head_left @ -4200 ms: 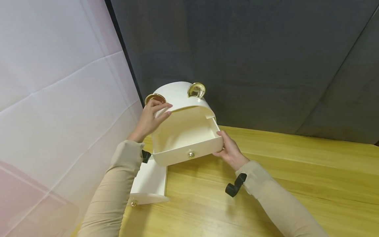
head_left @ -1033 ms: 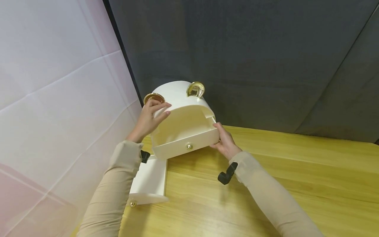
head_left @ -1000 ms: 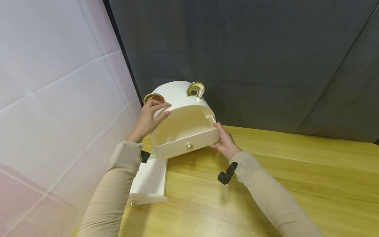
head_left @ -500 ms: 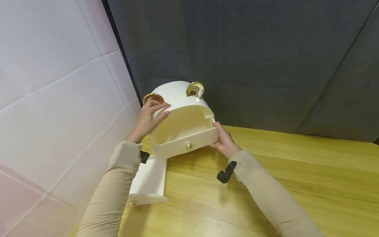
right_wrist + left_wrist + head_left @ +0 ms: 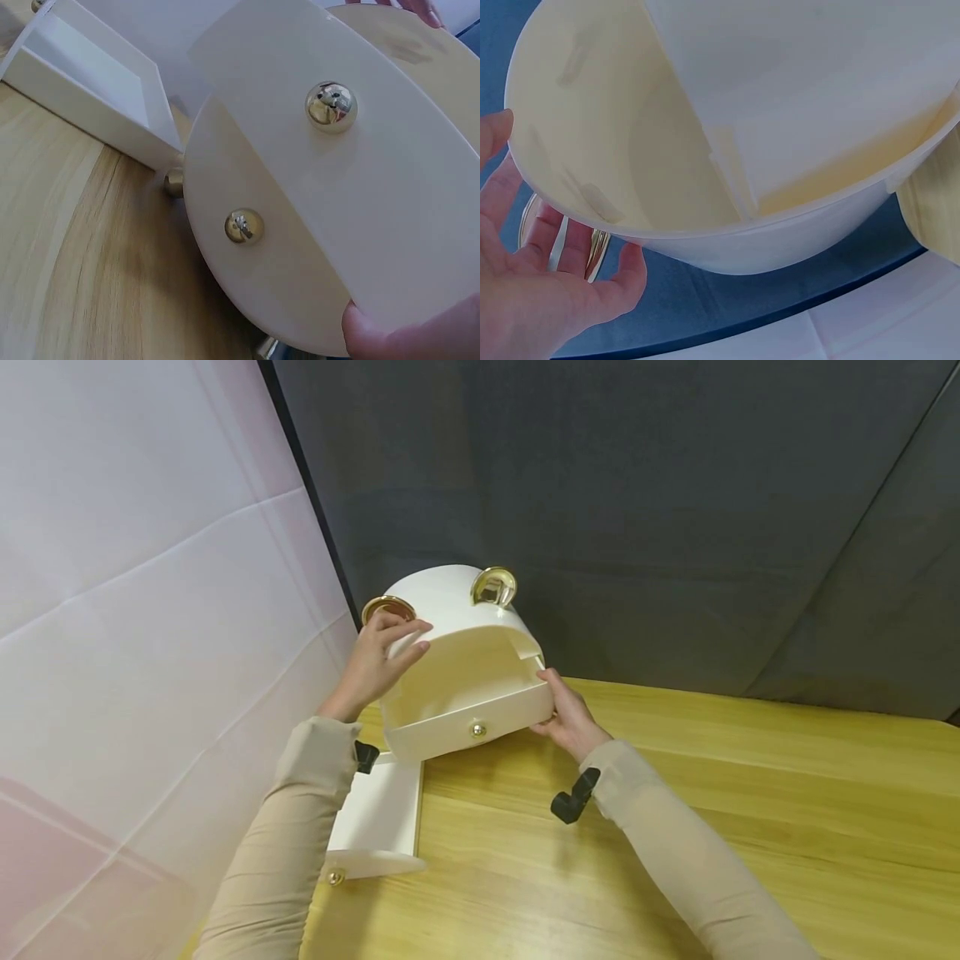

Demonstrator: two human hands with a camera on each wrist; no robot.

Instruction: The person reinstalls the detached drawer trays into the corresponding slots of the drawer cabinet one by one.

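A wooden table [image 5: 750,793] with a yellow, grained top fills the near right of the scene. A second white drawer [image 5: 378,822] lies on the table at the near left, open side up; a small gold knob [image 5: 337,877] sits on its curved near front. A dark grey cloth backdrop [image 5: 637,510] hangs at the far side. A white sheet [image 5: 135,610], creased, stands along the left, and a thin black pole [image 5: 311,497] runs where the two meet.
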